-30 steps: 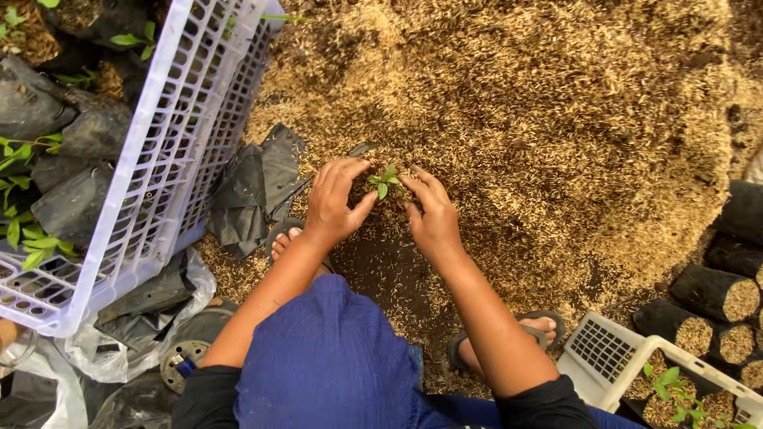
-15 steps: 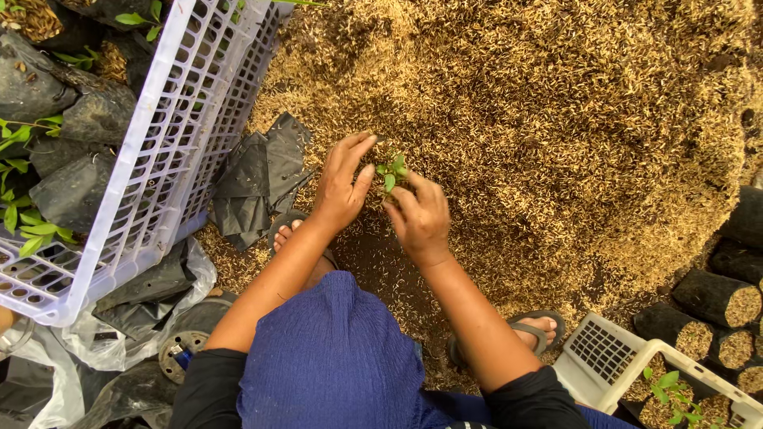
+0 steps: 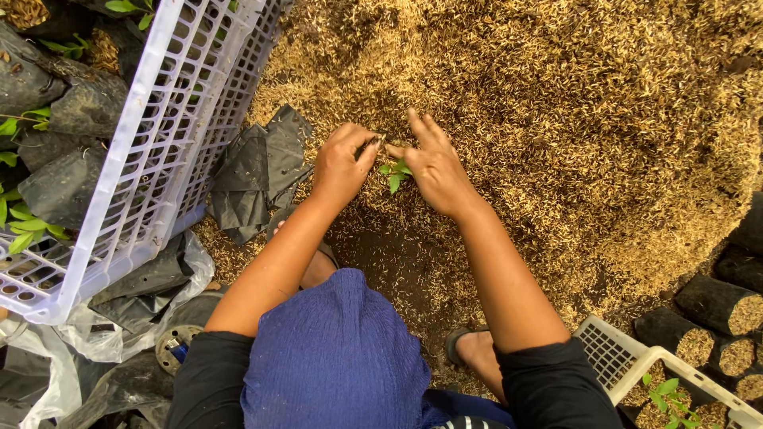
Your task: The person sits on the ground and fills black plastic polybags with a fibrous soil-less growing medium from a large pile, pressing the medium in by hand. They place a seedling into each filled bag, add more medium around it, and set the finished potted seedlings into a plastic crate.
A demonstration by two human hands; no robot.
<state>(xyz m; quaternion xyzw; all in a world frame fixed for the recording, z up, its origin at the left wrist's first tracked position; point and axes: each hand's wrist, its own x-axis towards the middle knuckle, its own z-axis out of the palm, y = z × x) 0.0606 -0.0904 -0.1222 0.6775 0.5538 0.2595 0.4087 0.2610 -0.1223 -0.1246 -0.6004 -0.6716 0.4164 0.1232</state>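
Seedling [image 3: 395,172], small, few green leaves, left hand [image 3: 342,167] and right hand [image 3: 435,171] cupped around it, on husk pile [image 3: 572,119]

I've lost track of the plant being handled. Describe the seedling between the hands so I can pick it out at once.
Start at the big heap of tan husks filling the upper right. At its near edge, the left hand and right hand close in around a tiny green seedling. It is the only green thing on the heap; other leafy plants sit in the white crates at the sides.
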